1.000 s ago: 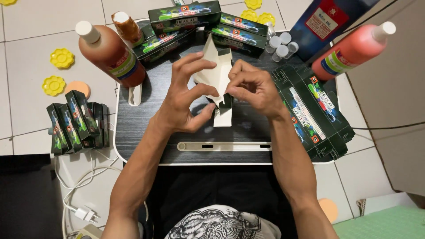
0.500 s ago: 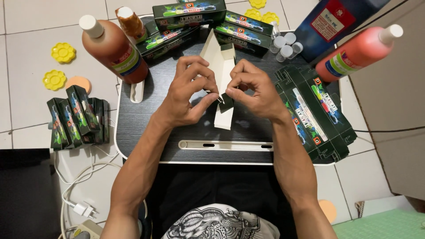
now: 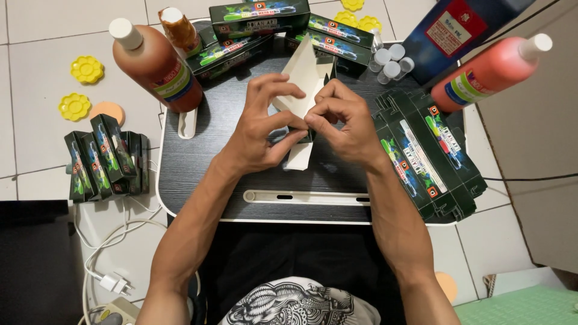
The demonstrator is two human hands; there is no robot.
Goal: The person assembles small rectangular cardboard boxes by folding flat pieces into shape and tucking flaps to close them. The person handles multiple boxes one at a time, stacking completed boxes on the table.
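Both hands meet over the middle of the dark wood-grain desk [image 3: 198, 168], wrists bent inward. The left hand [image 3: 265, 129] pinches the lower part of a flat, cream-coloured carton blank [image 3: 301, 78] with thumb and curled fingers; the right hand [image 3: 346, 123] grips it just beside, fingertips pressed on what may be a fold, though they hide it. A stack of flattened dark green cartons [image 3: 424, 156] lies right of the right hand, and a brown-red squeeze bottle [image 3: 159, 69] stands beyond the left
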